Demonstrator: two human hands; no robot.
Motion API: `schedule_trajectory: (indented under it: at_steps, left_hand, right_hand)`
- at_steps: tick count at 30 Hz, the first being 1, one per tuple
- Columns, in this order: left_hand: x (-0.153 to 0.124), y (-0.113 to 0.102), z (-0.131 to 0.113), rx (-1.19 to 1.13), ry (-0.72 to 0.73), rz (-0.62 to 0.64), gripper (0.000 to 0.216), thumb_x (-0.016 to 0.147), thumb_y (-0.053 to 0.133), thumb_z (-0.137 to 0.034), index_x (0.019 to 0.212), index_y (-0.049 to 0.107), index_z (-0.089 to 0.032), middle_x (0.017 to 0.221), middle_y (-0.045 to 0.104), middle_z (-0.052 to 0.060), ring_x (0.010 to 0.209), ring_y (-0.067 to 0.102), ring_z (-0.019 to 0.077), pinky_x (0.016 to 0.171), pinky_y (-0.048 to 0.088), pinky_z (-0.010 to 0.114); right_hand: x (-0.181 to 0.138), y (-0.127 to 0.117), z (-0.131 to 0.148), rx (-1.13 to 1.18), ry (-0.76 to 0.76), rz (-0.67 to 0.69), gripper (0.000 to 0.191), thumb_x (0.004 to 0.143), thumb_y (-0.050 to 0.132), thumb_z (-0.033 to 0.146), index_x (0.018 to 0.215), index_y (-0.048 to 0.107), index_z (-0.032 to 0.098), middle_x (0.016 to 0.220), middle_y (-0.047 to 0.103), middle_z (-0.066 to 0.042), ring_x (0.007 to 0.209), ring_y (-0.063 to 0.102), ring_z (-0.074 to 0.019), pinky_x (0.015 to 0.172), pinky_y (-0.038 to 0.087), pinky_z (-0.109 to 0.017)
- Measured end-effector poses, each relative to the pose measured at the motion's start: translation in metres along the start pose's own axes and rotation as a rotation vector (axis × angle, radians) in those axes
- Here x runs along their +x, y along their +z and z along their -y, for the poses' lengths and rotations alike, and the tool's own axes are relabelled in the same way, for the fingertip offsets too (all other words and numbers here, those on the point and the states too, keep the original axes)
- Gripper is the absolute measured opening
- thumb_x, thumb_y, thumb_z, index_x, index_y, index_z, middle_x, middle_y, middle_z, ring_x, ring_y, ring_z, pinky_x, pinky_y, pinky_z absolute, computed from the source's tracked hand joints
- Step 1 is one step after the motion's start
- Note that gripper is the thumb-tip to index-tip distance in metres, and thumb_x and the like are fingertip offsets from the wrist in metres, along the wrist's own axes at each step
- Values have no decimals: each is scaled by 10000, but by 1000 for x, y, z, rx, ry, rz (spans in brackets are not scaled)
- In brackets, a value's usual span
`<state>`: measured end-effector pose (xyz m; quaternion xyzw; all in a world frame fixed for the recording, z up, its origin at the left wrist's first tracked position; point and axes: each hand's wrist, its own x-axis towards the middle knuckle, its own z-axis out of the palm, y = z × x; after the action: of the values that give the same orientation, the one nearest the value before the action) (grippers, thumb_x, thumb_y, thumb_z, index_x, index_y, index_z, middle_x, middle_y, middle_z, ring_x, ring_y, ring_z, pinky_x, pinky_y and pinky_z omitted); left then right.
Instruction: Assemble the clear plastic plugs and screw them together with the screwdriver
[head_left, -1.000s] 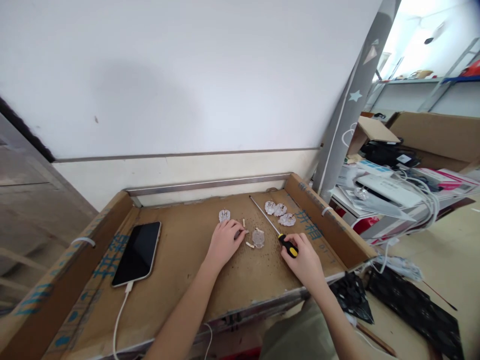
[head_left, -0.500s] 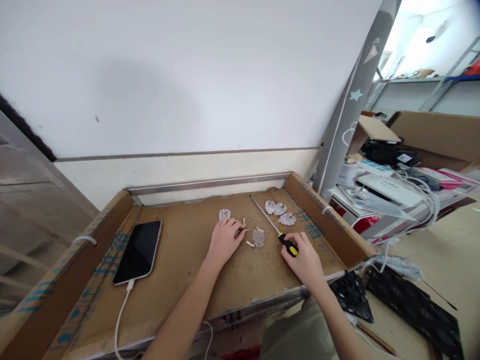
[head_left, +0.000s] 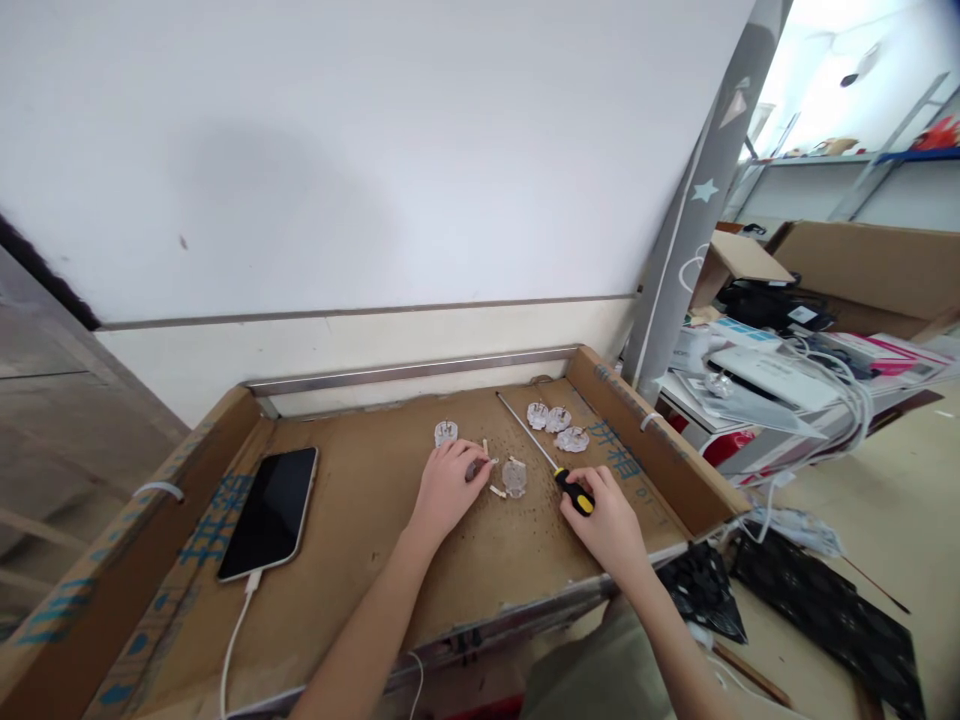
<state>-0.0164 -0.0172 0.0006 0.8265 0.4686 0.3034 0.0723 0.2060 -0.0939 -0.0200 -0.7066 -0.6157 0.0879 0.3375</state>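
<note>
My right hand [head_left: 609,520] grips the black and yellow handle of a screwdriver [head_left: 576,492], whose long shaft lies toward the back of the cardboard. My left hand [head_left: 451,488] is closed, fingertips pinched near a small pale piece that I cannot make out clearly. Just right of those fingertips lies a clear plastic plug part [head_left: 514,478], with small whitish pieces [head_left: 498,491] beside it. Behind my left hand sits a clear plug with metal pins [head_left: 445,431]. Several more clear plug pieces [head_left: 557,419] lie beyond the screwdriver at the right.
A phone [head_left: 268,512] with a white cable lies at the left of the cardboard-lined tray [head_left: 352,560]. Raised cardboard walls [head_left: 645,430] bound its sides. Many tiny dark bits dot the cardboard. Boxes and cables crowd a surface [head_left: 780,375] at the right.
The view has shifted slightly. Both hands stay in nearly the same places, the right still on the screwdriver and the left still pinched beside the clear plug part.
</note>
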Motion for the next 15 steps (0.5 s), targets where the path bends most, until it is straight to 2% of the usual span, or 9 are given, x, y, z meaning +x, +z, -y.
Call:
schedule_trajectory:
  at_steps: [8,15]
  left_hand:
    - [-3,8,-15,-127,118,73,90,855,560,-251,835,642,-218,945,643,7,905,544,180,853,411,348]
    - [-4,8,-16,-133,132,97,66,846,572,-233,815,628,-215,923,646,0,893,542,174,844,401,343]
  right_hand:
    - [1,0,1,13,16,4,166,765,500,303,912,526,230,958,519,-3,887,539,-133,761,424,-247]
    - [2,1,-1,24,12,5,162,762,502,291,907,526,223,953,515,-5,868,539,-127,775,422,-247]
